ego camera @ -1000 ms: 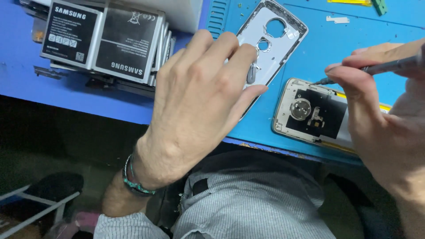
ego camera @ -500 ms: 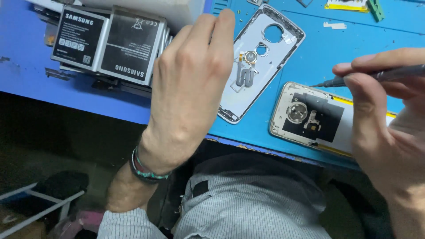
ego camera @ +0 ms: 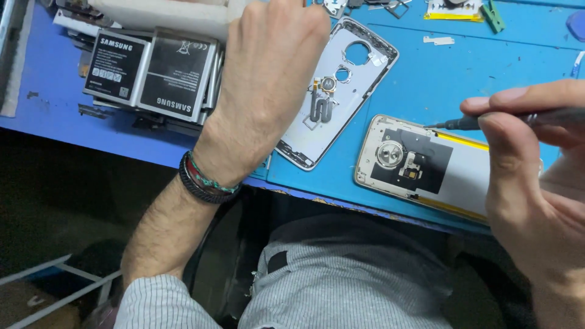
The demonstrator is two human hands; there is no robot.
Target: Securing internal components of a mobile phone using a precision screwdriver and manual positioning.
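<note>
My left hand reaches forward over the left edge of a loose white phone back cover that lies inner side up on the blue mat. Its fingers run past the top of the view. My right hand pinches a thin dark screwdriver. The tip points left, at the upper edge of an opened phone with a round camera module and a black shield. That phone lies at the mat's near edge, right of the cover.
Two black phone batteries top a pile of several at the left, next to a white box. Small parts, a yellow-edged piece and a green tool lie at the far edge. My lap is below the table edge.
My left hand has lifted off the back cover and moved forward and left, uncovering it. The right hand keeps the screwdriver by the opened phone.
</note>
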